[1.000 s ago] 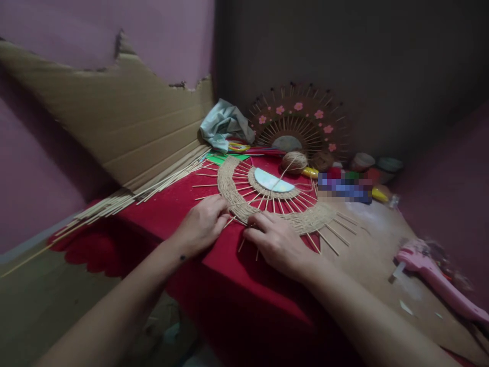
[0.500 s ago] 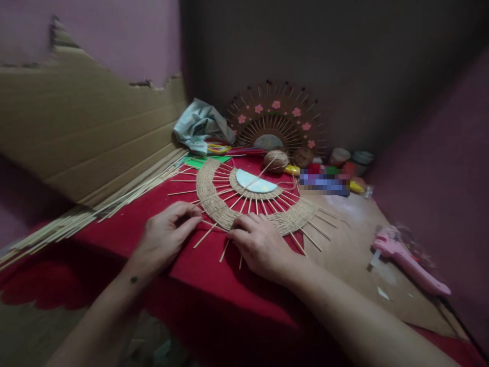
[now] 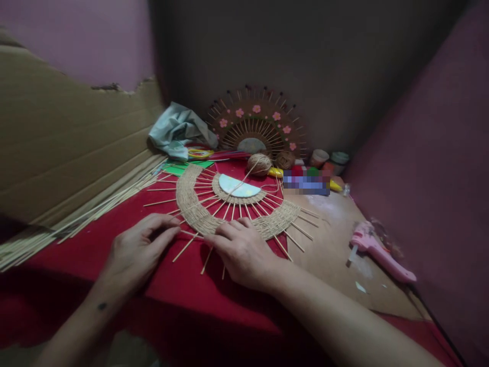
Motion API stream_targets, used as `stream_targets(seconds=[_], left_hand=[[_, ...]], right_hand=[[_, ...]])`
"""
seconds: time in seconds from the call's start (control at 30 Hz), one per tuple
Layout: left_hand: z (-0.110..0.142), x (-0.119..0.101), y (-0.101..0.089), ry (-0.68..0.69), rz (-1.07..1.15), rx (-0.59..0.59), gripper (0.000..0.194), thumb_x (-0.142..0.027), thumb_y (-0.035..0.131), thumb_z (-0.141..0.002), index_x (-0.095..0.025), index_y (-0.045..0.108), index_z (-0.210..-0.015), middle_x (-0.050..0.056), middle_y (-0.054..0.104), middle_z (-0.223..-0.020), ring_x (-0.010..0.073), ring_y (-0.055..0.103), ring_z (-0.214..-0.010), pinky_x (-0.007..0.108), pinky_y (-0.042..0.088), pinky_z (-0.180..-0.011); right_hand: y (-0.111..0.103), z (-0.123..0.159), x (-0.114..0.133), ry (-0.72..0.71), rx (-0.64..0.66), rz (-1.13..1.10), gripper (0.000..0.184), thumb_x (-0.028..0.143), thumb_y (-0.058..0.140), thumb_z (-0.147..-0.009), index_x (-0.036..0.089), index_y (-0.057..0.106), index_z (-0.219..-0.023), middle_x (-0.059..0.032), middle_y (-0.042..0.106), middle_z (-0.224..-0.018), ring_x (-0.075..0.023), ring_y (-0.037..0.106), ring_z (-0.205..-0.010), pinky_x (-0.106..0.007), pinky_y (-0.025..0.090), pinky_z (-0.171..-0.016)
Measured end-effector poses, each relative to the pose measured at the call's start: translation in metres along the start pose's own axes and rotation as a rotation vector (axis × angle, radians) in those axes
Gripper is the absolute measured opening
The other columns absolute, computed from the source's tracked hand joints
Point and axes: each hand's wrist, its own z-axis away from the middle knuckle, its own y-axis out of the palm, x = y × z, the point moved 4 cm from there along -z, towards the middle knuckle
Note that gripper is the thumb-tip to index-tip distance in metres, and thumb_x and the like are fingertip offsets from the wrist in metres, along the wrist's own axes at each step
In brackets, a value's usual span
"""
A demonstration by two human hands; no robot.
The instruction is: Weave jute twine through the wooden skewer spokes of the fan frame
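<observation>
A half-round fan of thin sticks with a woven twine band (image 3: 186, 201) lies on the red cloth, a pale blue half disc (image 3: 237, 186) at its centre. My left hand (image 3: 139, 247) is at its lower left, thumb and forefinger pinched on a strand of twine (image 3: 192, 234). That strand runs short and taut to my right hand (image 3: 244, 255), whose fingers are bent over the band's lower edge and close on the twine there. My right palm hides some stick ends. From a twine ball (image 3: 260, 164) behind the fan, a line crosses the half disc.
Loose sticks (image 3: 103, 211) lie along the cardboard wall (image 3: 76, 122) on the left. At the back are a crumpled cloth (image 3: 179, 131), yellow-handled scissors (image 3: 201, 153), a flowered fan (image 3: 249, 120) and several jars (image 3: 319, 157). A pink glue gun (image 3: 382, 251) rests on brown board (image 3: 328, 244) at right.
The whole scene has shifted left in view as the camera turned. Both hands keep nearly the same place at the fan's lower edge, with the strand still between them.
</observation>
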Motion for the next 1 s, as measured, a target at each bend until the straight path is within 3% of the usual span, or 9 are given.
stream_targets(seconds=[0.13,0.4,0.57,0.77,1.0], left_hand=[[-0.003,-0.001,-0.004,-0.025,0.027,-0.019,0.027,-0.045,0.057,-0.075,-0.022,0.064,-0.088,0.003,0.069,-0.091,0.0215,0.062,-0.086,0.031,0.049,-0.08],[-0.011,-0.004,-0.013,0.137,0.0,0.007,0.017,-0.035,0.056,-0.077,-0.019,0.062,-0.077,0.003,0.064,-0.085,0.017,0.059,-0.08,0.028,0.045,-0.075],[-0.005,-0.003,-0.019,0.062,-0.024,-0.041,0.013,-0.031,0.055,-0.076,-0.018,0.06,-0.075,0.002,0.062,-0.079,0.0158,0.057,-0.074,0.027,0.043,-0.069],[0.0,0.0,-0.019,0.08,0.011,-0.063,0.007,-0.022,0.051,-0.075,-0.018,0.057,-0.073,0.0,0.059,-0.077,0.0143,0.055,-0.073,0.027,0.042,-0.067],[0.003,0.003,-0.02,0.099,0.014,-0.067,0.005,-0.018,0.05,-0.069,-0.018,0.052,-0.065,0.005,0.058,-0.097,0.0173,0.058,-0.087,0.029,0.045,-0.073]], right_hand=[[-0.003,0.0,0.001,0.013,-0.016,-0.062,0.027,0.016,0.045,-0.088,0.015,0.057,-0.112,-0.0075,0.062,-0.1,-0.0186,0.048,-0.088,-0.034,0.033,-0.083],[0.0,-0.001,-0.001,0.017,-0.015,-0.118,0.028,0.013,0.043,-0.088,0.015,0.06,-0.111,-0.009,0.064,-0.098,-0.0194,0.051,-0.087,-0.036,0.037,-0.081],[-0.005,-0.007,-0.006,0.08,-0.022,-0.202,0.029,0.009,0.045,-0.085,0.015,0.061,-0.108,-0.009,0.066,-0.095,-0.0186,0.056,-0.086,-0.034,0.04,-0.076],[-0.004,-0.044,0.003,0.061,0.108,-0.027,0.022,0.01,0.047,-0.085,0.018,0.068,-0.09,-0.0048,0.064,-0.08,-0.0166,0.055,-0.077,-0.034,0.035,-0.076],[0.027,-0.087,0.02,-0.033,0.196,0.182,0.018,0.02,0.046,-0.09,0.018,0.063,-0.09,-0.0085,0.059,-0.097,-0.0199,0.053,-0.087,-0.031,0.035,-0.068]])
